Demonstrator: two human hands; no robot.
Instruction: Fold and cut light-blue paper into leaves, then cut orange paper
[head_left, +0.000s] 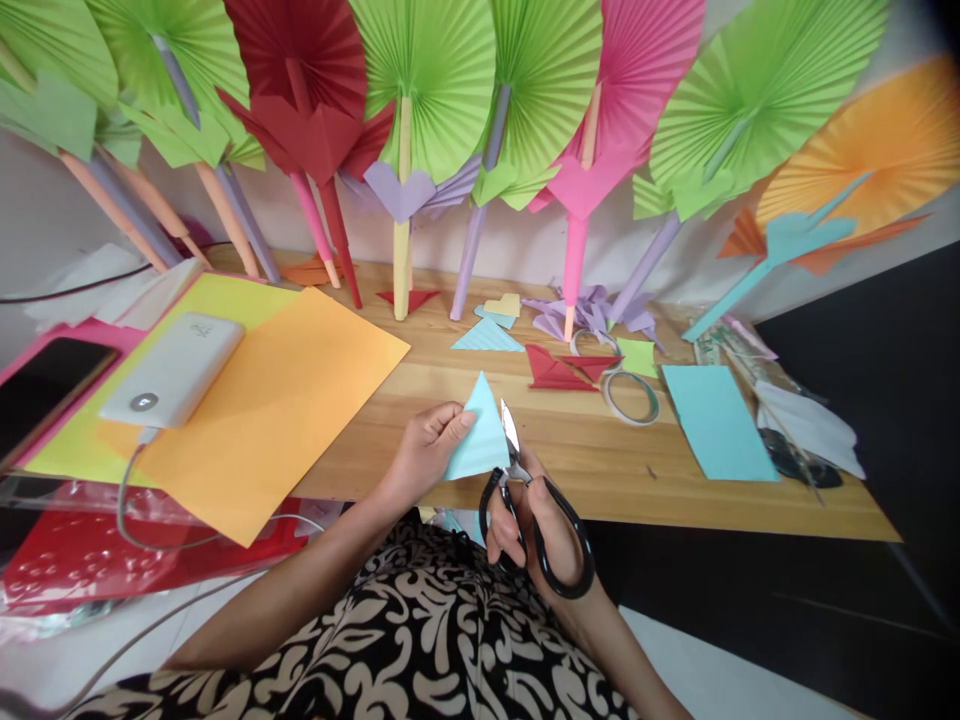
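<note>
Pinched between the thumb and fingers of my left hand (431, 450) is a light blue paper triangle (481, 440), its tip pointing up. My right hand (544, 525) grips a pair of scissors (568, 545) by the black handles, thumb and fingers through the loops. The scissors' metal blades are parted and sit at the triangle's right edge; part of one blade is hidden behind the paper. On the table just beyond lie a pleated light blue triangle (489, 335) and red folded paper pieces (566, 368).
Paper fans, such as a green one (427, 90), lean along the wall. Orange paper (300, 400) and a white power bank (176, 368) with a cable lie left. Tape rolls (631, 398) and a blue paper sheet (720, 425) lie right. The wooden table's (750, 515) front edge is close.
</note>
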